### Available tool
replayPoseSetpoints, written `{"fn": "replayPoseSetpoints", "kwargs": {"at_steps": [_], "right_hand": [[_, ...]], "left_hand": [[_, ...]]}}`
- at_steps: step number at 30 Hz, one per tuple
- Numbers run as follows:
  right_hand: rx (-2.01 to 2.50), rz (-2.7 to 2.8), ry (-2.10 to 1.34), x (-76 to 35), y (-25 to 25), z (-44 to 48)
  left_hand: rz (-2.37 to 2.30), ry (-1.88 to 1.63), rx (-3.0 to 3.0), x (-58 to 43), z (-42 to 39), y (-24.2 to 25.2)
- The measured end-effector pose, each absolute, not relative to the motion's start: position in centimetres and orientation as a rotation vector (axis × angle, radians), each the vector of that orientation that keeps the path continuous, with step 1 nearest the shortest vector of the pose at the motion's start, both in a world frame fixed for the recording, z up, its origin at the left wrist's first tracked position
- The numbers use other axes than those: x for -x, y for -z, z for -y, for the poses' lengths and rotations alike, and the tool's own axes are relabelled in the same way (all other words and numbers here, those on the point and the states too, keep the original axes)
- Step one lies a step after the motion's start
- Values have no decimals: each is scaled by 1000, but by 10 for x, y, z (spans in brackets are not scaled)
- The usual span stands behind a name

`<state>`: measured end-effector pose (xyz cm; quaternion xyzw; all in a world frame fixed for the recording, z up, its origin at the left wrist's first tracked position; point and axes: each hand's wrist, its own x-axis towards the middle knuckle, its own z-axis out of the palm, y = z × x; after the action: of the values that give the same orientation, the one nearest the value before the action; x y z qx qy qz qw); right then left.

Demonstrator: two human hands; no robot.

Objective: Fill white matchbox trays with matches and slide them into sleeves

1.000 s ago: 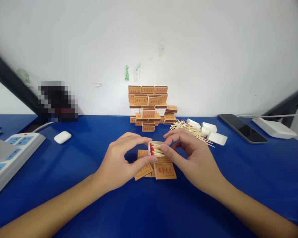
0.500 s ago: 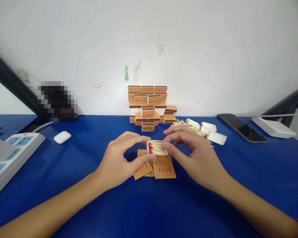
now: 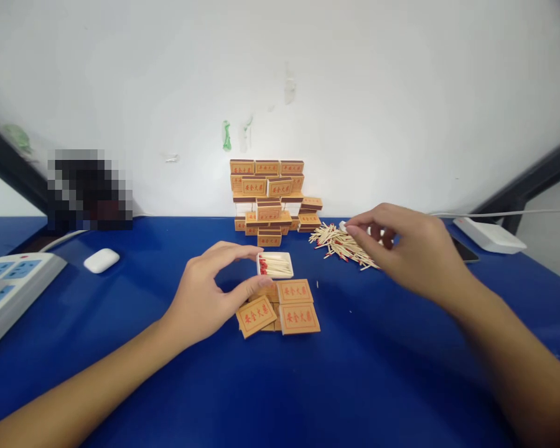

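Note:
My left hand (image 3: pixel 208 292) grips a white matchbox tray (image 3: pixel 287 274) between thumb and forefinger at its left end. Red-headed matches (image 3: pixel 275 266) lie side by side in the tray. Just below it are several yellow matchbox sleeves (image 3: pixel 299 318) with red print, one of them askew. Over to the right, my right hand (image 3: pixel 396 246) is above a loose heap of matches (image 3: pixel 338 241), thumb and forefinger tips pinched together. A white tray (image 3: pixel 342 226) shows right at those fingertips; whether anything is between them is hidden.
A stepped stack of matchboxes (image 3: pixel 268 186) stands against the white wall. At left are a white earbud case (image 3: pixel 101 261) and a power strip (image 3: pixel 23 280). A phone (image 3: pixel 465 251), partly hidden by my right hand, and a white box (image 3: pixel 490 236) lie at right.
My right hand has left the filled tray and moved right and away from me to the match heap. My left hand keeps the tray, a little farther back from the sleeves. The view has shifted slightly.

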<state>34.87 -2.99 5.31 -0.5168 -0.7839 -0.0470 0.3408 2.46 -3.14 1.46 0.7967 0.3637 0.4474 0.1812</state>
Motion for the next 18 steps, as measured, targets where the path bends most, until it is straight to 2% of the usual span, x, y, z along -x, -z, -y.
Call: {"fn": "replayPoseSetpoints", "kwargs": {"at_steps": [4, 12, 18], "right_hand": [[1514, 2192, 42, -386, -44, 8], [1248, 2463, -38, -359, -6, 1], [1254, 2459, -29, -366, 5, -8]], "left_hand": [[-1088, -1273, -2209, -23, 26, -13], [-1077, -1262, -2260, -21, 25, -12], [-1070, -1246, -2268, -21, 25, -11]]}}
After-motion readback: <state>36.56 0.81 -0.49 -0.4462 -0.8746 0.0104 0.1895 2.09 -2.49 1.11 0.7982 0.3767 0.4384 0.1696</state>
